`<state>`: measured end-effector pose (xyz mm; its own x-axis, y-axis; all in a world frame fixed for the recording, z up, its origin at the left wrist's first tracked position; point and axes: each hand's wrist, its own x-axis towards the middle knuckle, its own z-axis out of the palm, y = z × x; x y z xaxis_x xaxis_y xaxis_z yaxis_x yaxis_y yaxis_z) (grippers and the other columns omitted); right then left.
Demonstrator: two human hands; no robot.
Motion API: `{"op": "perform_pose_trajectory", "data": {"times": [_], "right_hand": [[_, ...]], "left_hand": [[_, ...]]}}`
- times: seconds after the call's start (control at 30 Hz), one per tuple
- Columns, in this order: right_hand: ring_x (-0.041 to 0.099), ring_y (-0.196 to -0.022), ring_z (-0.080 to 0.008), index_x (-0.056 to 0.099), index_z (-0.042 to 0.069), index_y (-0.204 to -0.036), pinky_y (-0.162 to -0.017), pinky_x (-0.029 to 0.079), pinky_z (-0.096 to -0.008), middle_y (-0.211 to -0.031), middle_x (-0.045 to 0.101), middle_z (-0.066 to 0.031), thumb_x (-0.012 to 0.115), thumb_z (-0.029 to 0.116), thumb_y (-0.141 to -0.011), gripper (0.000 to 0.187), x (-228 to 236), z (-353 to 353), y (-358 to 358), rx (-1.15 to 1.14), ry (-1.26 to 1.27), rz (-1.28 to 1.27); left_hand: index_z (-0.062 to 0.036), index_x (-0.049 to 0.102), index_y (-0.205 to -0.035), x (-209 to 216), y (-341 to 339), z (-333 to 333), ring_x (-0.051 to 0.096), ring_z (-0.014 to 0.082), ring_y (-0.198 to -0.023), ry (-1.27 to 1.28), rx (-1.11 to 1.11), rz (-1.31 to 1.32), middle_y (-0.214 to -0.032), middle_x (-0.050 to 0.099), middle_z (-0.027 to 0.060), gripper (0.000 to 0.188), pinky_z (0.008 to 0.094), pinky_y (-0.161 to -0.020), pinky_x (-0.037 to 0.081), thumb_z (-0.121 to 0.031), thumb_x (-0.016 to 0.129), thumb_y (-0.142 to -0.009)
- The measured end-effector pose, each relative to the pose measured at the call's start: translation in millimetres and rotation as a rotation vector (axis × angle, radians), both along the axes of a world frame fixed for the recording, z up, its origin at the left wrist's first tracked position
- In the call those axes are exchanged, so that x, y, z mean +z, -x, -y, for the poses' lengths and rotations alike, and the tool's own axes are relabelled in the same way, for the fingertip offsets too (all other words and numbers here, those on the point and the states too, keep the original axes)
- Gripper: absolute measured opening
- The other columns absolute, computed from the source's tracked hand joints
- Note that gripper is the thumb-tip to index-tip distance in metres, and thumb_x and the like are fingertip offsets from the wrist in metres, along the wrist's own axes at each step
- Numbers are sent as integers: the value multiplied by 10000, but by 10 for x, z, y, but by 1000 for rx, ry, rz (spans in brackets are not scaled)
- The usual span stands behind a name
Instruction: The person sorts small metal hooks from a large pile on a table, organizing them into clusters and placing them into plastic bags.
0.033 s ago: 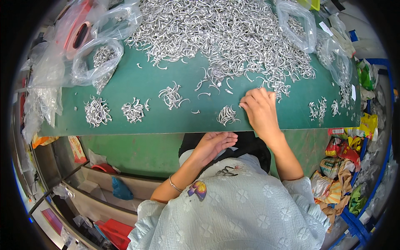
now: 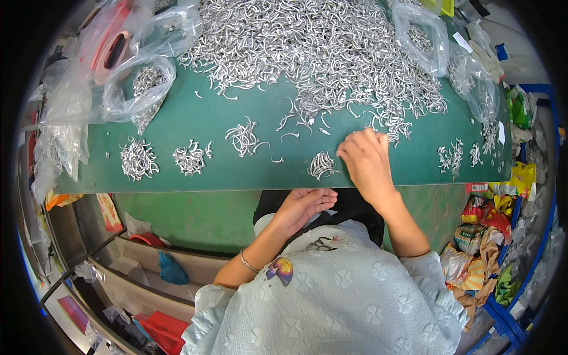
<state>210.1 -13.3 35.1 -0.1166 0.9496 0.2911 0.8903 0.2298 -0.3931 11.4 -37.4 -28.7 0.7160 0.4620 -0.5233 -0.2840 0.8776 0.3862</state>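
On the green tabletop [image 2: 248, 174], my right hand [image 2: 368, 163] is just right of a small pile of curved silvery metal pieces [image 2: 323, 165]. Its fingers are curled together and point down; whatever may be between the fingertips is hidden. My left hand [image 2: 305, 207] rests below the near table edge, palm partly up, with its fingers stretched out and nothing seen in it. A large heap of the same curved pieces [image 2: 307, 47] spreads across the back of the table. Further small piles lie in a row: one at the far left [image 2: 139, 160], another beside it [image 2: 189, 158], and a third [image 2: 244, 137].
Clear plastic bags with metal pieces stand at the left [image 2: 148, 89] and right [image 2: 482, 97]. Smaller groups of pieces [image 2: 451, 155] lie near the right edge. Below the table are a shelf unit [image 2: 204, 263] on the left and coloured packages [image 2: 473, 236] on the right.
My right hand has shifted very slightly left and toward me, closer to the small pile. My left hand and the piles look unchanged.
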Motion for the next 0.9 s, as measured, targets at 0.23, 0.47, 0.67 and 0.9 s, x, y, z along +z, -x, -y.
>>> {"op": "perform_pose_trajectory", "data": {"times": [0.23,0.47,0.67,0.9], "right_hand": [[529,-766,-256,635,43,-863,-719,372,-370,-801,562,-60,657,62,-831,43,139,44,37,-42,-13,-165],[557,-823,-270,634,31,-922,-716,384,-379,-868,596,-86,642,29,-828,94,41,121,160,-12,77,-154],[557,-902,-349,609,11,-1045,-804,463,-418,-1021,574,-142,659,11,-828,223,44,93,270,-3,115,-186],[533,-929,-295,601,29,-1062,-787,439,-400,-1012,520,-116,724,178,-798,327,110,102,381,34,209,-131]], "left_hand": [[72,597,-1151,-18,26,8,650,255,-1038,54,26,35,-1137,649,196,251,384,-949,523,-105,493,-1006],[108,500,-1256,-86,-3,21,604,322,-1129,236,73,171,-1264,566,272,359,420,-1014,482,-144,417,-1013],[104,373,-1377,-113,-32,-15,441,415,-1321,318,44,294,-1417,402,342,567,505,-1131,350,-332,403,-1016],[50,396,-1388,-340,16,-53,399,469,-1336,543,85,736,-1419,384,358,697,544,-1136,312,-523,366,-992]]}}
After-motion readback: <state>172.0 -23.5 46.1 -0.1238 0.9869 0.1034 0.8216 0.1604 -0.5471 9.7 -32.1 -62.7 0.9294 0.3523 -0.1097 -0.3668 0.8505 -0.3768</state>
